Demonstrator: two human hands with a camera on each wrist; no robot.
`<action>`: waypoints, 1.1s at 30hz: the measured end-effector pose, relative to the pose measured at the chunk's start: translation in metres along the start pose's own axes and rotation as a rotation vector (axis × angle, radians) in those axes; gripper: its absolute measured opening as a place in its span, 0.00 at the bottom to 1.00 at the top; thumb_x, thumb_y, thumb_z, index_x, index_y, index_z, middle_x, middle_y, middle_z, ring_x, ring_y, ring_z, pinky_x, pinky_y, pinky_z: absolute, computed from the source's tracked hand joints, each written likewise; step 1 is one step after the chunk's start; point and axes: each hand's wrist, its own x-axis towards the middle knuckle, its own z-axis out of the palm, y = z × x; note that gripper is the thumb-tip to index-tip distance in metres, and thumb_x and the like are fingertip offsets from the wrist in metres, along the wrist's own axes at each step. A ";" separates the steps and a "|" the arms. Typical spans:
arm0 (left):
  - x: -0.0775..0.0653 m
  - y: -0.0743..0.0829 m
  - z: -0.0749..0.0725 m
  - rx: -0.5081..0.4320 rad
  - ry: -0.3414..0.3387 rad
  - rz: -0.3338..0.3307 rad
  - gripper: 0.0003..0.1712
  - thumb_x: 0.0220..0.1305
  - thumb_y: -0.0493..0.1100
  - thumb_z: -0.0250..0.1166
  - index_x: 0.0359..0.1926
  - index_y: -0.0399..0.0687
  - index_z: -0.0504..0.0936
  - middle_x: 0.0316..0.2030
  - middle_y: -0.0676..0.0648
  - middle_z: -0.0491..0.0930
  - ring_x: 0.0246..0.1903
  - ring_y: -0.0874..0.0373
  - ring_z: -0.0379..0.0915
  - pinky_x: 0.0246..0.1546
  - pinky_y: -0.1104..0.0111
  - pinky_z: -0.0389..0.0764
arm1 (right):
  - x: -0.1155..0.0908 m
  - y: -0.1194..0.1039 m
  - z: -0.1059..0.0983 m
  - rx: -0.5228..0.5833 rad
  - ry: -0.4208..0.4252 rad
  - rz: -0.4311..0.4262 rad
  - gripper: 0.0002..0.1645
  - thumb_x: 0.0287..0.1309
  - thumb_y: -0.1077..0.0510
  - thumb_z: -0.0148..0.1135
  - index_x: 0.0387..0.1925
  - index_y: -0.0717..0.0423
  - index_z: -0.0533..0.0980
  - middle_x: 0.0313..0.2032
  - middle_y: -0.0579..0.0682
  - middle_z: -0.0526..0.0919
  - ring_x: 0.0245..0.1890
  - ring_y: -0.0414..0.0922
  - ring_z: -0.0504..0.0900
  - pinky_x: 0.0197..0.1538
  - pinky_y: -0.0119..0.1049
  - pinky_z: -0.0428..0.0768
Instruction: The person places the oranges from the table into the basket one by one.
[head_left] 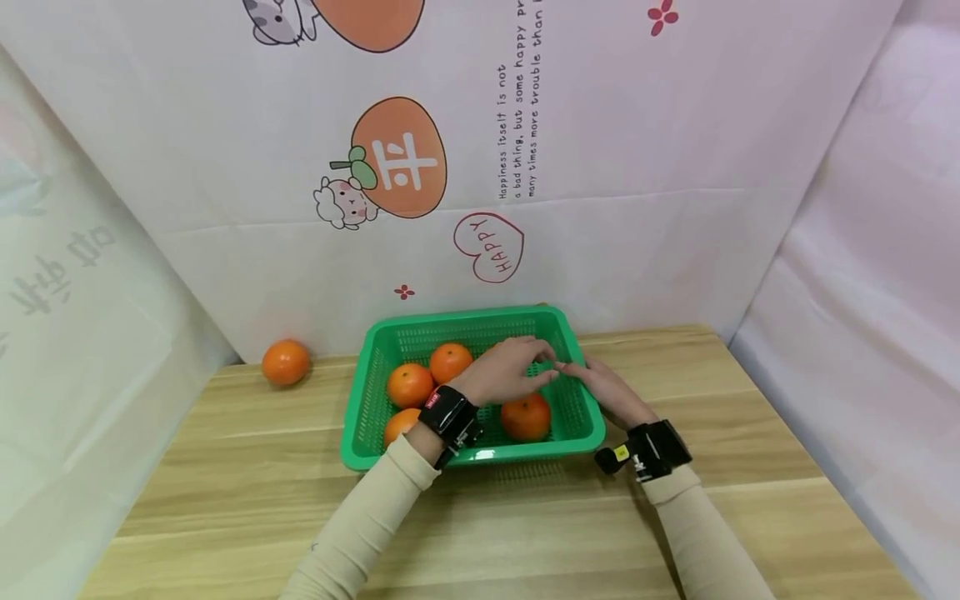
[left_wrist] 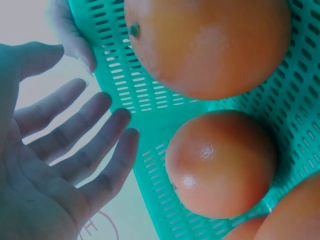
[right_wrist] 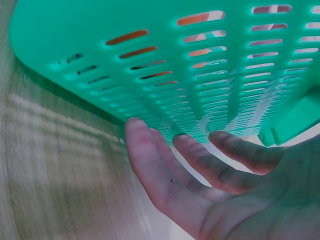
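Note:
A green plastic basket (head_left: 480, 455) with slotted walls stands on the table, holding several oranges. My left hand (head_left: 512, 371) hovers over its right half with fingers loosely bent and nothing in them. Just below that hand lies one orange (head_left: 526, 418); two more, a rear orange (head_left: 451, 362) and a left orange (head_left: 410, 386), sit to its left. In the left wrist view the fingers (left_wrist: 82, 142) are spread apart from the nearest orange (left_wrist: 220, 165). My right hand (head_left: 611, 390) is at the basket's right side, its extended fingers (right_wrist: 145, 150) against the outer wall.
A single orange (head_left: 286, 362) lies on the wooden table (head_left: 247, 475) left of the basket, near the back edge. Behind the table hangs a white printed cloth (head_left: 637, 250), and pale sheets (head_left: 862, 350) hang at both sides.

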 end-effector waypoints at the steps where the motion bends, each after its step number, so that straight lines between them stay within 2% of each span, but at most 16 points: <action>1: -0.001 0.000 0.000 0.002 0.009 0.002 0.20 0.78 0.53 0.61 0.61 0.49 0.83 0.56 0.46 0.84 0.56 0.54 0.81 0.55 0.65 0.84 | 0.000 0.000 0.000 0.003 -0.001 -0.002 0.41 0.79 0.40 0.48 0.80 0.60 0.57 0.64 0.70 0.79 0.51 0.52 0.89 0.49 0.44 0.89; 9: -0.008 -0.003 -0.007 0.043 0.040 -0.024 0.25 0.77 0.57 0.61 0.65 0.50 0.79 0.58 0.48 0.82 0.57 0.56 0.79 0.58 0.62 0.83 | 0.001 0.002 0.001 0.013 -0.023 -0.022 0.41 0.80 0.45 0.49 0.81 0.64 0.54 0.67 0.73 0.75 0.54 0.55 0.88 0.50 0.46 0.89; 12: -0.010 -0.004 -0.012 0.076 0.036 -0.025 0.26 0.77 0.59 0.61 0.66 0.52 0.78 0.61 0.47 0.80 0.59 0.54 0.78 0.61 0.61 0.82 | 0.002 0.002 0.001 0.011 -0.028 -0.019 0.43 0.80 0.44 0.49 0.82 0.64 0.52 0.68 0.73 0.74 0.55 0.57 0.87 0.51 0.46 0.89; 17: -0.014 -0.006 -0.019 0.115 0.043 -0.022 0.26 0.76 0.60 0.61 0.65 0.53 0.79 0.64 0.46 0.79 0.62 0.51 0.76 0.64 0.58 0.80 | 0.004 0.001 0.001 0.032 -0.021 -0.002 0.43 0.78 0.41 0.53 0.81 0.62 0.55 0.67 0.72 0.76 0.55 0.57 0.88 0.50 0.47 0.90; 23: -0.019 -0.010 -0.026 0.094 0.070 -0.055 0.25 0.75 0.59 0.64 0.65 0.53 0.80 0.65 0.46 0.77 0.66 0.49 0.73 0.66 0.56 0.78 | 0.004 0.000 0.001 0.040 -0.020 0.013 0.43 0.77 0.40 0.53 0.80 0.62 0.57 0.66 0.72 0.77 0.53 0.57 0.89 0.50 0.48 0.90; 33: -0.028 -0.023 -0.039 0.080 0.114 -0.068 0.24 0.73 0.57 0.67 0.62 0.51 0.81 0.61 0.43 0.78 0.60 0.49 0.74 0.61 0.54 0.80 | 0.002 0.000 0.001 0.004 -0.010 0.012 0.45 0.77 0.40 0.54 0.80 0.64 0.56 0.66 0.73 0.76 0.54 0.56 0.89 0.51 0.48 0.89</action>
